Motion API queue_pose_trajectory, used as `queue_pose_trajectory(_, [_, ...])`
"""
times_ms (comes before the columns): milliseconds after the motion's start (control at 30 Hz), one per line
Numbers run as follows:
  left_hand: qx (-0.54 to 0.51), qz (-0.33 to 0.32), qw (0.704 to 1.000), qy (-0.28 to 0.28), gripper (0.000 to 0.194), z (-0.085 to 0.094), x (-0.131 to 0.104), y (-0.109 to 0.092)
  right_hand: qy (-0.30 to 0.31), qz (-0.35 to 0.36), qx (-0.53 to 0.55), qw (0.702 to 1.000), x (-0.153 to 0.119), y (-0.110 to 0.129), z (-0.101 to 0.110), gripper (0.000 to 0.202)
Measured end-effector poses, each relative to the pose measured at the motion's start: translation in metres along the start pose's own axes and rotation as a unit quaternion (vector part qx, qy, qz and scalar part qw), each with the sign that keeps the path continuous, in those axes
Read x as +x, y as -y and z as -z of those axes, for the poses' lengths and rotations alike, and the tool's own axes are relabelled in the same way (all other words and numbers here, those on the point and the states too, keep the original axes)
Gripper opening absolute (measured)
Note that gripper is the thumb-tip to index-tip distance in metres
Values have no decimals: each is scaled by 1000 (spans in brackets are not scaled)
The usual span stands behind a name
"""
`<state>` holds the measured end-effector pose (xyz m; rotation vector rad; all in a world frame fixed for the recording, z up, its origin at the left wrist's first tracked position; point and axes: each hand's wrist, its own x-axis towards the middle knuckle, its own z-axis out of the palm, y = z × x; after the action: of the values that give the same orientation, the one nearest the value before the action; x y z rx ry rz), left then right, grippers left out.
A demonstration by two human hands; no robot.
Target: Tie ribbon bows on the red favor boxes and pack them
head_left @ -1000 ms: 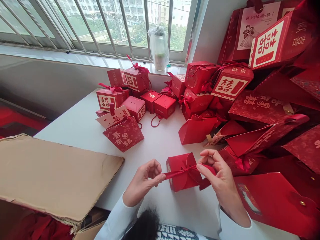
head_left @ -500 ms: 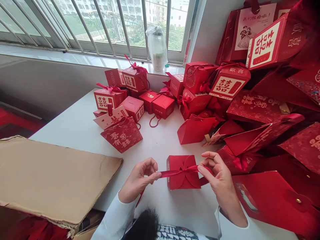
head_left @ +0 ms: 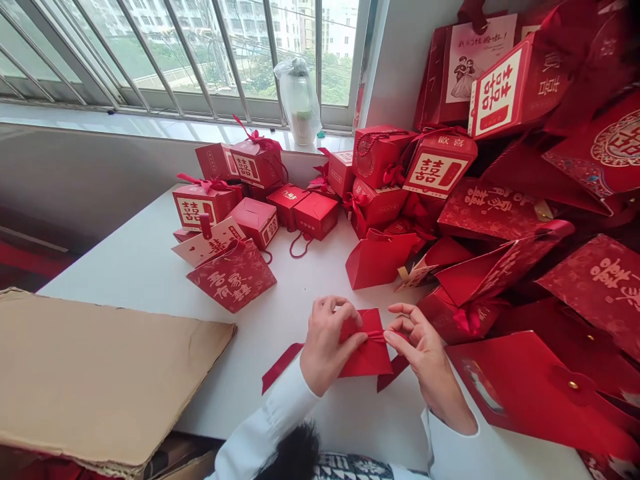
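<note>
A small red box [head_left: 367,360] stands on the white table in front of me, partly covered by my left hand. A red ribbon [head_left: 375,336] crosses its top, and one loose end hangs out to the left, the other to the lower right. My left hand [head_left: 333,340] is over the box's left half, thumb and fingers closed on the ribbon near the middle of the top. At the box's right edge my right hand [head_left: 413,340] pinches the ribbon between thumb and forefinger, its other fingers curled loosely.
Small red boxes [head_left: 254,220] and gift bags stand at the back of the white table [head_left: 125,260]. Red bags [head_left: 540,387] pile up on the right. Cardboard [head_left: 100,380] lies at the left. A plastic-wrapped cup [head_left: 301,110] stands on the windowsill.
My left hand has moved right, from beyond the box's left side to over its top. The ribbon's left end now lies out to the left. The view has shifted slightly.
</note>
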<state>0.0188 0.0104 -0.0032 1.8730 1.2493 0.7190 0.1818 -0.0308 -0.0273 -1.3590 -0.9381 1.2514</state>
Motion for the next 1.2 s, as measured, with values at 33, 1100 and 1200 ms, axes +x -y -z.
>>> queue_pose_trajectory(33, [-10, 6, 1000, 8, 7, 0, 0, 2, 2, 1, 8, 1000, 0, 1, 0, 38])
queue_pose_trajectory(1100, [-37, 147, 973, 173, 40, 39, -23, 39, 76, -5, -168, 983, 10, -4, 18, 40])
queue_pose_trajectory(1200, [-37, 142, 966, 215, 40, 41, -22, 34, 77, -16, -195, 978, 6, 3, 18, 40])
